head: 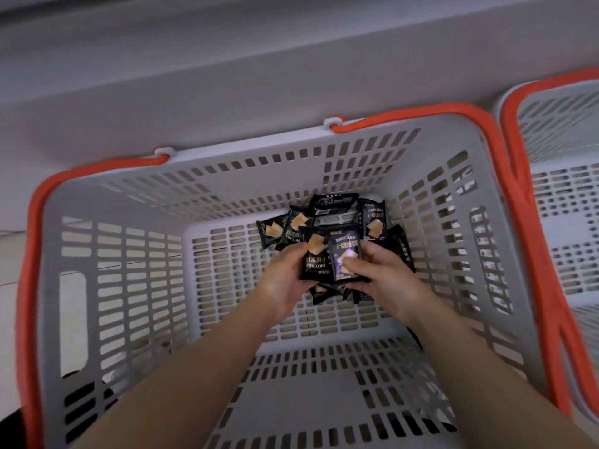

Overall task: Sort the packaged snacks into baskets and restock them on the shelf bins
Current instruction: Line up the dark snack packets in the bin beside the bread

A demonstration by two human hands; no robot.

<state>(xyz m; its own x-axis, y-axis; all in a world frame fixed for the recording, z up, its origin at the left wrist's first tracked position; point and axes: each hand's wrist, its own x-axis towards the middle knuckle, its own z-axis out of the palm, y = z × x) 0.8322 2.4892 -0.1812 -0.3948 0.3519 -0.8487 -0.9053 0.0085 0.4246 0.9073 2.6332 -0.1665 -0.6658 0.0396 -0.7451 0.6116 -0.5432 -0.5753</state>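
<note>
- Head view: both forearms reach down into a grey basket [107, 202] with orange handles [32, 222]; it stands close against a pale ledge [227, 92].
- Left hand [285, 280] and right hand [385, 280] together clasp a small stack of black packets [337, 257]; fingers curl round the stack's edges and the right thumb presses on the top packet's face.
- Loose packets [324, 218] lie on the basket floor just beyond the hands, towards the far right corner; more show below the held stack.
- A second basket [557, 131] stands just beside, on the right, cut off by the frame.
- Risk, as judged: the wrappers look glossy, and a stack held only at its edges may fan apart and shed packets when lifted.
- Risk, as judged: a lift through the deep walls could catch a forearm on the rim and jolt the stack.
- Hidden: how many packets are held cannot be told; the fingers beneath the stack are covered.
- Not in view: shelf bins; the second basket's contents cannot be made out.
</note>
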